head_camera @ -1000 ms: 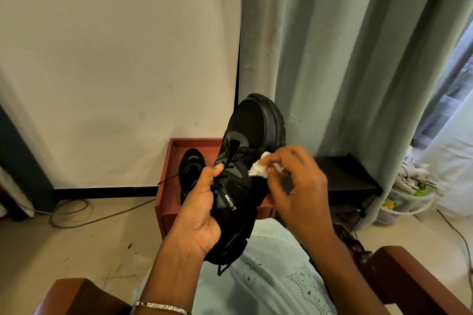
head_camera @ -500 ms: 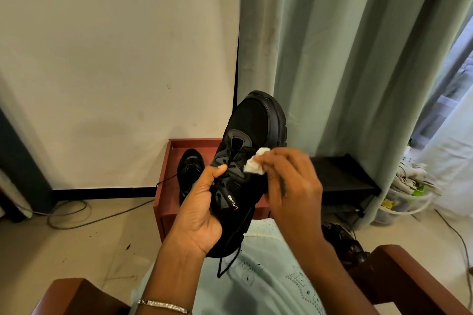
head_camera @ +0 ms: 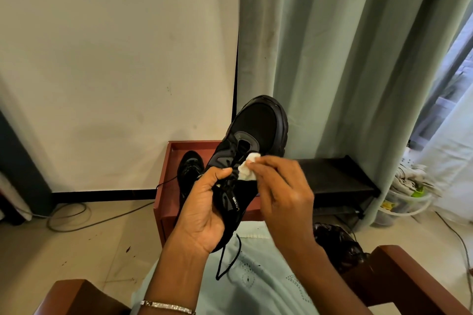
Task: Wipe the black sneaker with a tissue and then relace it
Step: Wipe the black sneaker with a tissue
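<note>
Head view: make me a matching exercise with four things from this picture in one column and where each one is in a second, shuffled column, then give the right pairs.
Things:
1. tissue
2. black sneaker
3. second sneaker
4. bracelet

Places:
A. on the left wrist
B. gripped in the left hand, toe pointing up
C. pinched in the right hand, pressed against the laces
D. in the red-brown box on the floor

Pairs: 1-C, 2-B, 3-D, 4-A
</note>
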{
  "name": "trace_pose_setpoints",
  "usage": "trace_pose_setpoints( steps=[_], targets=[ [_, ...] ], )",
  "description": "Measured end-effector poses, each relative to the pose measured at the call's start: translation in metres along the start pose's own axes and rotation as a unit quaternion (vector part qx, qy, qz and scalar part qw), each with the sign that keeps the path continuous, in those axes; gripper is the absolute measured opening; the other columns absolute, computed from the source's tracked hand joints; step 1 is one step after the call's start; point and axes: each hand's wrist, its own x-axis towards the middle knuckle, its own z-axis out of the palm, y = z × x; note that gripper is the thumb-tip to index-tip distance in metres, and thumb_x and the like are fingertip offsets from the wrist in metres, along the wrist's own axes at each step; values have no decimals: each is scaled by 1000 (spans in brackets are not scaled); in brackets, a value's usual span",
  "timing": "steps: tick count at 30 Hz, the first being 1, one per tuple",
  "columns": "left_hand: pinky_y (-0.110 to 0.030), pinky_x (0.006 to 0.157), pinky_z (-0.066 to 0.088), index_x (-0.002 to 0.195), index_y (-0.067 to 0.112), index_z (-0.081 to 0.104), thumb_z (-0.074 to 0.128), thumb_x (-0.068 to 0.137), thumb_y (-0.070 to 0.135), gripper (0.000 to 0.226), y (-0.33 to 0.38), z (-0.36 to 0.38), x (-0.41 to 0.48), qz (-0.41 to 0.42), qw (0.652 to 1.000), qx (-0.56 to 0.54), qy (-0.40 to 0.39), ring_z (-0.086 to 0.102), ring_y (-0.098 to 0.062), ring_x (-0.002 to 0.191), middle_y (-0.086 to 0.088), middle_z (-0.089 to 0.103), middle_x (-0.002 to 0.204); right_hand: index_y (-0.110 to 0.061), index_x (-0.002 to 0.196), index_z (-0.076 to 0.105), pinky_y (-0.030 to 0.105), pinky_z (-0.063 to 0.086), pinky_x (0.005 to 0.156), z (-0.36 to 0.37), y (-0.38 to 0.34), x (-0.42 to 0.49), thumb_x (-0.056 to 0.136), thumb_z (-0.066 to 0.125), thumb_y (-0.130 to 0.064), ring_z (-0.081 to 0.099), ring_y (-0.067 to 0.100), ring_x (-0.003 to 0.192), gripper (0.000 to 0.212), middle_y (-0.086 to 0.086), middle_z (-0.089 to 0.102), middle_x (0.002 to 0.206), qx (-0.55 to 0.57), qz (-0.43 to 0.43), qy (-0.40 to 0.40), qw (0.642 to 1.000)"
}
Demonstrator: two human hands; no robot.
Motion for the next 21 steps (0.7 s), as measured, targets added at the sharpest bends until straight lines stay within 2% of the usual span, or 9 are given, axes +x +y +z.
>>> trace_pose_setpoints(
  steps=[3,7,9,13,17,21],
  targets=[
    [-38,101,47,117,-5,67,58,86,19,40,0,-1,-1,-29,999,-20,-1,69,-31,102,-23,68,118,-2,104,75,27,52,92,2,-11,-14,97,59,-9,63,21,101,19,12,69,104,13,-28,-22,999],
    [-38,102,47,101,1,77,57,92,19,28,-6,5,-2,1,1000,-9,0,71,-29,97,-19,72,109,0,101,75,26,51,88,-2,6,7,87,72,3,63,22,96,15,11,69,103,-14,-8,-3,1000],
    [-41,101,48,110,3,74,61,92,23,30,-7,10,-3,15,1000,5,9,70,-32,104,-20,71,113,-1,101,75,21,48,90,-5,14,20,86,74,2,63,22,96,15,11,69,103,-23,5,24,999],
    [-43,107,43,131,5,60,65,90,36,52,-7,9,-1,5,1000,8,6,61,-34,120,-21,64,128,-2,102,75,24,50,90,-6,14,19,84,75,2,63,21,97,18,9,69,103,-10,26,47,998],
    [-36,106,43,132,-1,58,65,90,37,57,-3,-2,1,-34,999,-19,12,62,-30,120,-20,64,127,-1,98,76,24,50,93,0,-4,-8,84,74,3,63,20,97,14,10,70,101,18,-8,5,1000],
    [-38,101,47,126,0,63,66,89,31,49,-6,-3,5,3,999,17,40,65,-32,114,-22,66,124,0,101,75,27,52,91,-1,6,-1,84,75,3,64,21,97,18,11,70,102,0,-20,-7,1000]
  ],
)
